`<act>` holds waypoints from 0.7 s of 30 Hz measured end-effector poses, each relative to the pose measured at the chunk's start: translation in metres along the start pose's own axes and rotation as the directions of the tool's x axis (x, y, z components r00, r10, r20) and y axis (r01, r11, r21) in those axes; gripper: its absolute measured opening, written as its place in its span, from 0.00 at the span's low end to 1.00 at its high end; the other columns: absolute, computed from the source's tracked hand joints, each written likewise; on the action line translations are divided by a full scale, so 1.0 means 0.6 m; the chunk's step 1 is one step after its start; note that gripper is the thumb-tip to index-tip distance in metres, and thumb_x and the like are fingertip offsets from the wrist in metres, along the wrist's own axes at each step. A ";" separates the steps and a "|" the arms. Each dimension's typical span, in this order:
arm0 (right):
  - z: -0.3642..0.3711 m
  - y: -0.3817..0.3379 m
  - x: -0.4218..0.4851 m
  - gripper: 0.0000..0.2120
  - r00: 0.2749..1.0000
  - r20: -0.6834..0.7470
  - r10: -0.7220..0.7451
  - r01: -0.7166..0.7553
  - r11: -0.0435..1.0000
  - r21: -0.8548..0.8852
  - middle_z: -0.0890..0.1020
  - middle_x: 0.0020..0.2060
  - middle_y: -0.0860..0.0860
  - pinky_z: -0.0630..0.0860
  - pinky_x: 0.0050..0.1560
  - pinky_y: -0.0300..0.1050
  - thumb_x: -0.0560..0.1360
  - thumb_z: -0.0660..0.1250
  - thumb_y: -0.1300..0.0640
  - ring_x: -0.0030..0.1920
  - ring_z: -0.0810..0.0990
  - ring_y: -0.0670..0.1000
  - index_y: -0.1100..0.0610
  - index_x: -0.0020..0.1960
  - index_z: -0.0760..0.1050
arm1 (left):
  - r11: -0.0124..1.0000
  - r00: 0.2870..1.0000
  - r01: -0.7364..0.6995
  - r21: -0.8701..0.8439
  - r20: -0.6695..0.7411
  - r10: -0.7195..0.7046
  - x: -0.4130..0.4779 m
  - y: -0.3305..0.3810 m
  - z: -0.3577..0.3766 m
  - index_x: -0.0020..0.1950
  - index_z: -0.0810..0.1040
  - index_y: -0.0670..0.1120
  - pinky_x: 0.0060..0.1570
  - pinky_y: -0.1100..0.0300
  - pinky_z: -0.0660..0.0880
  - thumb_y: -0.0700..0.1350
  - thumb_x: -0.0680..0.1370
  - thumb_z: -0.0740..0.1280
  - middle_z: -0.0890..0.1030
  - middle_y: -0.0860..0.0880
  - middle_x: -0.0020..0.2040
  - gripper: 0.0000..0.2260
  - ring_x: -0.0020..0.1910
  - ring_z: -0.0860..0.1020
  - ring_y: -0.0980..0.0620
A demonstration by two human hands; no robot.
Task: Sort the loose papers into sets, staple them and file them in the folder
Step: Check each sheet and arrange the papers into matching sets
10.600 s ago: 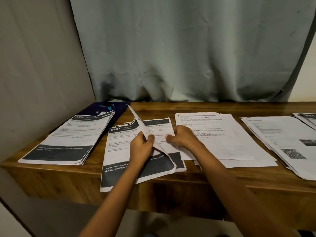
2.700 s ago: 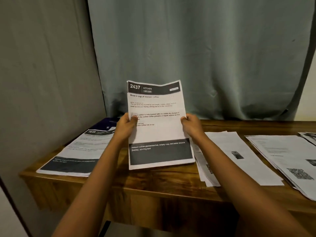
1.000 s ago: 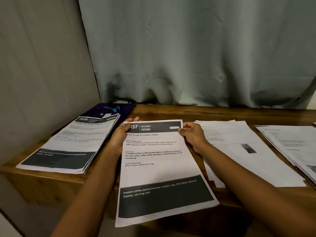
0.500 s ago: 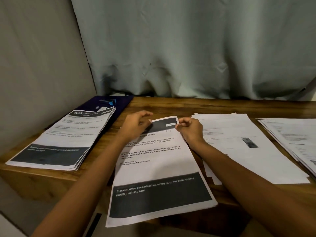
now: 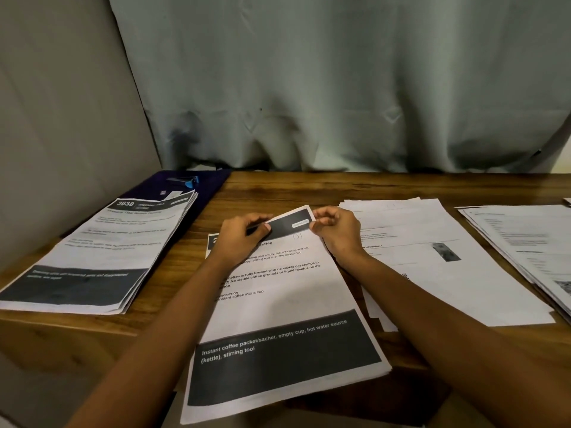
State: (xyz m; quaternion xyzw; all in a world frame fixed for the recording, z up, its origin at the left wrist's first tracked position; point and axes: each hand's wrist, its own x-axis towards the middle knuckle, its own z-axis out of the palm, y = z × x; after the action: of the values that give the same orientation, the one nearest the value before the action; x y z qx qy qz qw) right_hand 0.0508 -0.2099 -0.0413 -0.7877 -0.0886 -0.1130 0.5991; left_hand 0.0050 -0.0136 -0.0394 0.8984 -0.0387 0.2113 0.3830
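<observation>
The instant-coffee paper set [image 5: 278, 304] lies in front of me on the wooden table [image 5: 370, 186], its lower end hanging over the front edge. My left hand [image 5: 241, 236] and my right hand [image 5: 335, 230] both pinch the top edge of its upper sheet, which is lifted off the sheet beneath. A second set headed 3638 [image 5: 102, 251] lies at the left, partly on a dark blue folder [image 5: 204, 186]. A blue stapler [image 5: 185, 180] rests on the folder's far end.
A spread pile of white sheets [image 5: 432, 257] lies right of my hands, and another stack [image 5: 531, 242] sits at the far right edge. A grey curtain [image 5: 340, 88] hangs behind the table and a wall closes the left side.
The coffee set was held upright, then laid flat on the table. In the last half second both hands have lifted the top edge of its upper sheet a little higher.
</observation>
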 end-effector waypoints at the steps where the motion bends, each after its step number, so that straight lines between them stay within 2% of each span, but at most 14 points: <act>1: -0.001 -0.001 -0.001 0.08 1.000 0.001 -0.001 0.001 1.000 0.007 0.83 0.38 0.54 0.73 0.40 0.32 0.72 0.71 0.65 0.39 0.79 0.47 0.59 0.51 0.81 | 1.000 1.000 -0.001 -0.007 -0.015 0.001 0.000 0.000 0.000 0.61 0.80 0.48 0.44 0.84 0.65 0.44 0.78 0.68 0.81 0.54 0.55 0.12 0.52 0.76 0.61; 6: -0.002 -0.004 -0.004 0.10 1.000 0.010 -0.007 0.007 1.000 0.020 0.82 0.40 0.49 0.75 0.40 0.31 0.73 0.70 0.65 0.41 0.80 0.46 0.58 0.53 0.80 | 1.000 0.999 -0.012 -0.008 -0.036 0.012 -0.001 -0.001 -0.001 0.59 0.81 0.48 0.44 0.84 0.65 0.43 0.78 0.68 0.80 0.56 0.53 0.11 0.51 0.76 0.61; 10: -0.003 -0.006 -0.004 0.12 1.000 0.021 -0.011 0.010 0.998 0.062 0.82 0.40 0.47 0.77 0.43 0.33 0.73 0.70 0.66 0.40 0.80 0.44 0.56 0.55 0.79 | 0.999 0.999 0.005 -0.037 -0.046 -0.006 0.000 -0.001 -0.001 0.56 0.81 0.49 0.40 0.81 0.68 0.43 0.77 0.69 0.82 0.55 0.50 0.08 0.48 0.78 0.60; 14: -0.002 -0.009 -0.005 0.07 0.999 -0.016 -0.049 0.050 0.997 0.063 0.80 0.36 0.47 0.73 0.39 0.29 0.71 0.73 0.63 0.36 0.77 0.42 0.55 0.47 0.79 | 0.998 0.999 0.003 -0.058 -0.052 -0.006 -0.001 0.001 0.000 0.52 0.80 0.51 0.39 0.79 0.69 0.42 0.77 0.69 0.81 0.56 0.47 0.07 0.45 0.78 0.62; 17: 0.002 -0.008 -0.004 0.07 0.993 -0.055 -0.108 0.109 0.994 0.009 0.78 0.31 0.45 0.72 0.37 0.30 0.70 0.74 0.63 0.32 0.75 0.42 0.54 0.42 0.78 | 0.998 0.999 -0.001 -0.060 -0.047 -0.001 0.000 0.000 0.001 0.54 0.80 0.51 0.42 0.78 0.70 0.41 0.76 0.69 0.81 0.55 0.49 0.08 0.46 0.78 0.63; 21: 0.004 -0.005 -0.003 0.07 0.984 -0.063 -0.168 0.164 0.985 -0.061 0.78 0.30 0.47 0.76 0.41 0.37 0.71 0.73 0.63 0.35 0.77 0.45 0.52 0.43 0.78 | 0.997 1.000 -0.009 -0.079 -0.009 0.008 0.001 -0.003 0.001 0.60 0.79 0.50 0.47 0.79 0.69 0.41 0.77 0.69 0.81 0.55 0.54 0.12 0.53 0.78 0.59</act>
State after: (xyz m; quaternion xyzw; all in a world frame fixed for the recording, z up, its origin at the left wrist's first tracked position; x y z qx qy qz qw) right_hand 0.0486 -0.2070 -0.0397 -0.7898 -0.1304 -0.1917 0.5679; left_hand 0.0062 -0.0125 -0.0409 0.8816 -0.0493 0.2150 0.4173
